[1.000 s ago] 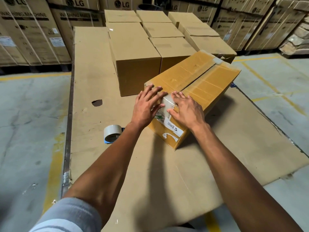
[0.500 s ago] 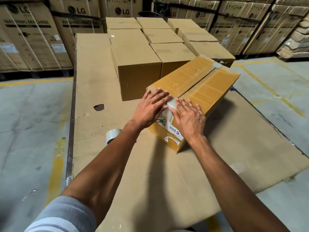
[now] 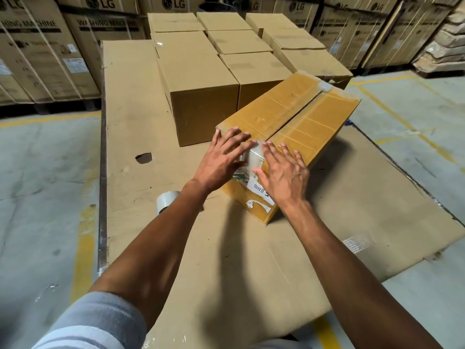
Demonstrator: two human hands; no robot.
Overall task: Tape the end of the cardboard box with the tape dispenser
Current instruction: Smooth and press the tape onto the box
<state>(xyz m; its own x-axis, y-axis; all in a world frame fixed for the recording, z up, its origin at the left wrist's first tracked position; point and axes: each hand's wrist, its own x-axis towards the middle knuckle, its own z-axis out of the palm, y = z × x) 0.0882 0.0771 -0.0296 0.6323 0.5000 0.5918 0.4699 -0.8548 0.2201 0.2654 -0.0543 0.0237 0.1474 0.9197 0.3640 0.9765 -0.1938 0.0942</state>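
Grey concrete floor [image 3: 42,177] with yellow lines; flattened cardboard sheets [image 3: 130,102] on it, stacked washing-machine cartons [image 3: 37,54] behind them.

Box: the cardboard box [image 3: 297,122] under my palms is a yellow-brown carton — longer than wide, lying flat on the cardboard sheet and turned at an angle, its far end pointing away to my right.
Top: both flaps are closed and meet along a centre seam that runs the length of the lid.
Near end: clear tape [image 3: 255,156] folds over the edge here, crossing a white printed label on the end face.
Far end: a short patch of tape sits on the seam.
Tape dispenser [image 3: 166,200]: a pale roll standing on edge on the sheet, left of the box and apart from it — partly hidden behind my left forearm.
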